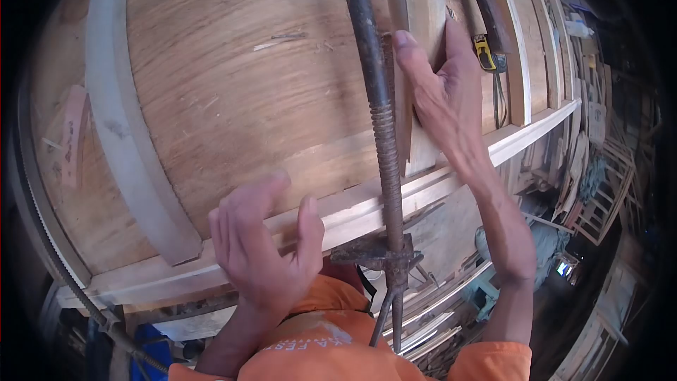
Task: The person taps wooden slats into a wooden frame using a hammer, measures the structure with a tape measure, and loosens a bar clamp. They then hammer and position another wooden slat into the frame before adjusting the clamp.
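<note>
My right hand (451, 95) grips a pale wooden slat (425, 7) that lies across the panel, with the thumb on its left and the fingers on its right, partly hidden. Just left of that hand runs a long bar clamp (386, 148) with a threaded screw; its metal jaw (374, 252) sits below the front wooden rail (352, 220). My left hand (261, 240) is over the rail, fingers bent and thumb apart, nothing held. I cannot tell whether it touches the wood.
A broad plywood panel (233, 106) carries wood shavings and another slat (113, 99) at left. A yellow and black tape measure (486, 55) is right of my right hand. A second clamp (77, 293) crosses the left end. Timber pieces (599, 190) clutter the right side.
</note>
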A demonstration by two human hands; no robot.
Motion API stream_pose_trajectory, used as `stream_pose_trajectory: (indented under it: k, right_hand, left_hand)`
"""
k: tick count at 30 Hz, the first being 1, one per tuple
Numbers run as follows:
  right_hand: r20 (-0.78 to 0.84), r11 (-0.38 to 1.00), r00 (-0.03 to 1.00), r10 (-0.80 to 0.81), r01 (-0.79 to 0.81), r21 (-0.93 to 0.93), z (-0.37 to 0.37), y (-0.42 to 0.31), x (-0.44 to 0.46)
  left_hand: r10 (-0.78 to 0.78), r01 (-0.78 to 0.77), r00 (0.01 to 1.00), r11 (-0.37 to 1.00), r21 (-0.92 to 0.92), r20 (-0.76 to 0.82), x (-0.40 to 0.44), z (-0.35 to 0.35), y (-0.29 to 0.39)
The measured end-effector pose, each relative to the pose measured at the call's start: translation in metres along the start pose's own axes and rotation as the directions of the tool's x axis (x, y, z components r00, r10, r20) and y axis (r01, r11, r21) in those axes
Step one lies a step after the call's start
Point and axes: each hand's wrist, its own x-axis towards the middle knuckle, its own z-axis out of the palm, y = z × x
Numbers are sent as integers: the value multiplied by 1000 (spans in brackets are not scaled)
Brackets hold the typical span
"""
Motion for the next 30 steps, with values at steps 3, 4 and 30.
stream_pose_trajectory:
  k: [3, 4, 30]
  right_hand:
    - [88, 984, 989, 117, -103, -147, -4, -7, 1]
    - [103, 982, 987, 121, -105, -154, -3, -5, 2]
    - [266, 878, 953, 147, -2, -478, -14, -20, 16]
  left_hand:
    - [7, -7, 1000, 1000, 10, -29, 0, 0, -2]
    - [9, -8, 999, 1000, 12, -30, 1, 0, -3]
    - [-60, 62, 997, 997, 44, -41, -2, 9, 7]
